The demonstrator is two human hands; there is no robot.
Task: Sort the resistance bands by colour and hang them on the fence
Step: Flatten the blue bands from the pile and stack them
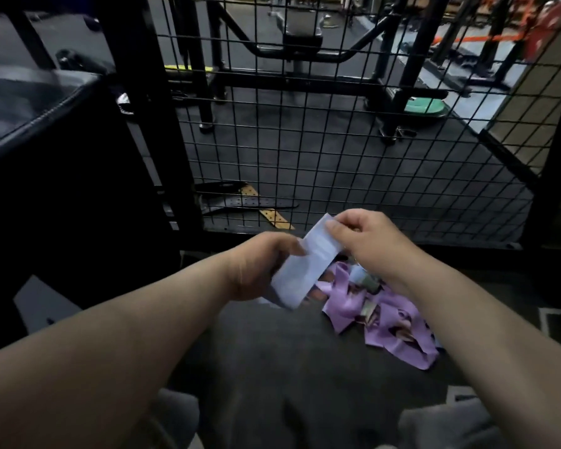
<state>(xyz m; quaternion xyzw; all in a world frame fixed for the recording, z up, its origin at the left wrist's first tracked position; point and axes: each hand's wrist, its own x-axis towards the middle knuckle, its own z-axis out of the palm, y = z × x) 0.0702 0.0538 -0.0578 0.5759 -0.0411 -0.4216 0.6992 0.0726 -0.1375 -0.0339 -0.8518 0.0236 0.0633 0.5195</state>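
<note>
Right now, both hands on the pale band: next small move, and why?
Probably raise the pale band to the fence and hook it on. The left hand and right hand both grip it, it is held above the purple pile on the floor, and no band hangs there in view.

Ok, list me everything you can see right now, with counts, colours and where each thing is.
pale band: one, pale blue-lilac, held up before the fence
band pile: several tangled, count unclear, mostly purple, floor under the right hand
fence: one, black wire mesh, straight ahead
belts: at least two, black and tan, floor behind the fence
padded box: one, black, left
machine frame: one, black, beyond the fence
disc: one, green, beyond the fence, right
left hand: grips the pale band's lower end
right hand: pinches its upper end
</note>
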